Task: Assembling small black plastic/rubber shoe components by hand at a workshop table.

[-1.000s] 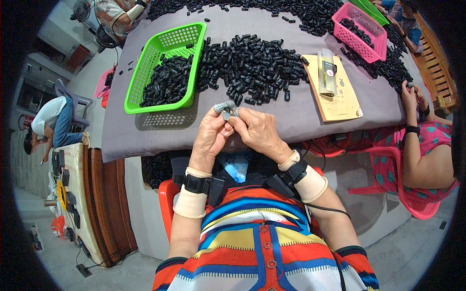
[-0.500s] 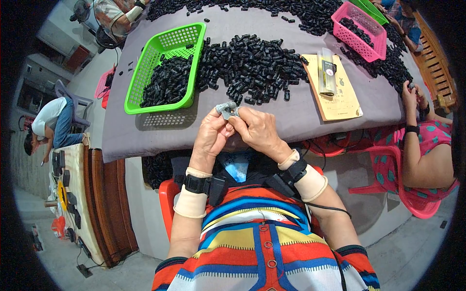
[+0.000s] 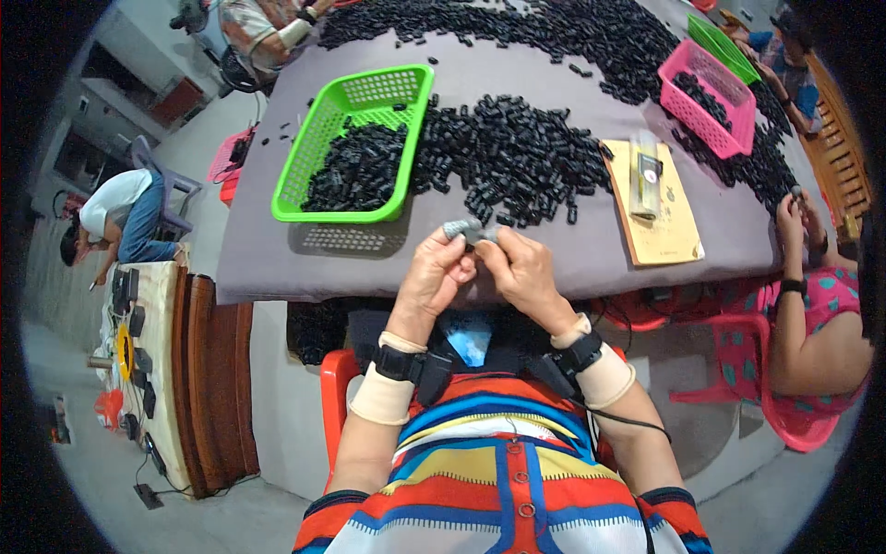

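Head view: seemingly partway through.
Green basket (image 3: 340, 218): half past ten from the hands, part-filled with black pieces.
Loose pieces (image 3: 531, 152): many left outside it, towards one o'clock; short, stubby, glossy.
Fingers: left hand (image 3: 430, 279) and right hand (image 3: 528, 279) pinched nearly closed around a small greyish item (image 3: 472, 237), mostly hidden.

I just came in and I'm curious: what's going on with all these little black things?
A person in a striped top has the left hand and right hand close together; anything pinched there is too small to tell. Ahead lies a pile of small, black, stubby pieces. More are in the rectangular green plastic basket on the left. A yellow paper booklet lies on the right.
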The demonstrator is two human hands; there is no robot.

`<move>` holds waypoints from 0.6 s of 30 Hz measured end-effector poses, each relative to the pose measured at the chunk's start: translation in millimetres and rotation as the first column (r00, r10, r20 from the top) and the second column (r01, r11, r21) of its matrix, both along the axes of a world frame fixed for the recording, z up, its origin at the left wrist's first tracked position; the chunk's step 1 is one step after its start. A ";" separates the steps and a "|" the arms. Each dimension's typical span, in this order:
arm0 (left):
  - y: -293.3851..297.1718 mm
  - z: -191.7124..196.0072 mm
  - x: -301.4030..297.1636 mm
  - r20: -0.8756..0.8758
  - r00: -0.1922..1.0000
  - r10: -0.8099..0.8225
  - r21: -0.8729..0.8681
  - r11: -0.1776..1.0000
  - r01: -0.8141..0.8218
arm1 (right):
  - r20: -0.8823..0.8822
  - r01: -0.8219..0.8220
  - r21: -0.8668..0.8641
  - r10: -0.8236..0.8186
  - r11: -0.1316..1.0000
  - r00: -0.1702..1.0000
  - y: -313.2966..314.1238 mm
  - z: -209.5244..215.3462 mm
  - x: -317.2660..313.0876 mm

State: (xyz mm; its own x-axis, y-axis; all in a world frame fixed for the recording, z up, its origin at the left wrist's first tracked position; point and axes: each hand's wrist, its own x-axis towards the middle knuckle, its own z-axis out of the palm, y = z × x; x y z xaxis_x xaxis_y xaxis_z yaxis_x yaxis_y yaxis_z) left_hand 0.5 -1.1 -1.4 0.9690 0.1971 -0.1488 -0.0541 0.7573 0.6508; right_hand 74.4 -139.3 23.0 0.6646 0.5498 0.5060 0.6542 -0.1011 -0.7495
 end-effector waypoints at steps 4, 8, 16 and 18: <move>3.0 30.9 -4.1 -0.035 0.995 0.092 0.168 0.982 -0.085 | -0.221 0.020 0.045 -0.009 0.999 0.975 -5.8 -6.5 10.3; 51.9 94.1 -7.2 0.061 0.939 0.338 0.567 0.763 -0.312 | -0.329 0.026 0.171 0.032 0.985 0.944 -4.5 -0.8 10.7; 52.2 95.7 10.5 0.077 0.871 0.484 0.926 0.288 -0.242 | -0.615 0.083 0.379 0.184 0.922 0.767 -6.7 -7.1 24.0; 27.5 78.2 15.5 0.191 0.890 0.414 0.975 0.023 -0.219 | -0.633 0.085 0.381 0.192 0.921 0.750 -6.9 -5.9 23.7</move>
State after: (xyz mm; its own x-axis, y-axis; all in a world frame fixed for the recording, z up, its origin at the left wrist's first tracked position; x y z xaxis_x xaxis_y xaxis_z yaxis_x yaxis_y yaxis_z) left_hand 15.9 26.4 76.8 0.7596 0.5414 0.3604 0.0459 -0.5974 0.8006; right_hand 98.0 -146.2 17.0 0.8771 0.4623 0.1303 -0.0092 0.2872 -0.9578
